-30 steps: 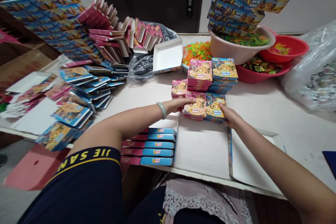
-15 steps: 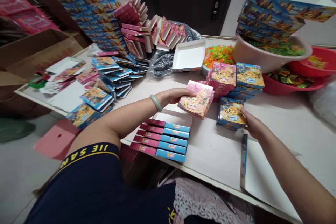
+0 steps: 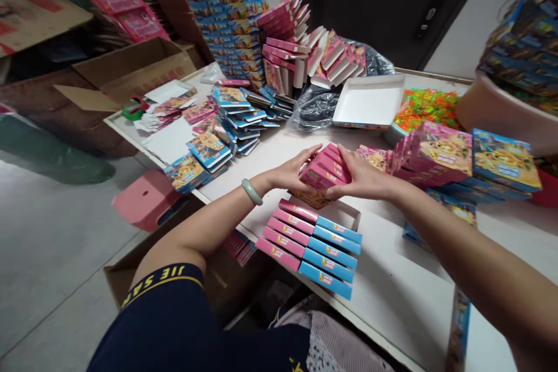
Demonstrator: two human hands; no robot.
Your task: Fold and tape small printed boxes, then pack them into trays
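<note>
Between both hands is a small stack of pink cardboard boxes (image 3: 325,170), tilted with their narrow sides facing up. My left hand (image 3: 290,176) grips the stack from the left, a pale green bangle on its wrist. On the right end, my right hand (image 3: 362,177) presses with thumb and fingers. Just below them, a shallow white-lined tray (image 3: 354,216) holds a column of pink boxes (image 3: 285,237) beside a column of blue boxes (image 3: 330,264), standing on edge. To the right are piles of pink boxes (image 3: 444,154) and blue boxes (image 3: 505,164).
An empty tray (image 3: 370,99) lies behind, by a basin of orange and green pieces (image 3: 429,107). Flattened blue packets (image 3: 235,107) and a tall stack of filled-looking trays (image 3: 229,29) stand back left. A large pink tub (image 3: 492,102) is at right. A pink stool (image 3: 146,197) sits below.
My right hand has left the blue boxes and come over to the pink ones. Both hands now hold a pink stack, turned on edge, over the tray. The view has swung left.
</note>
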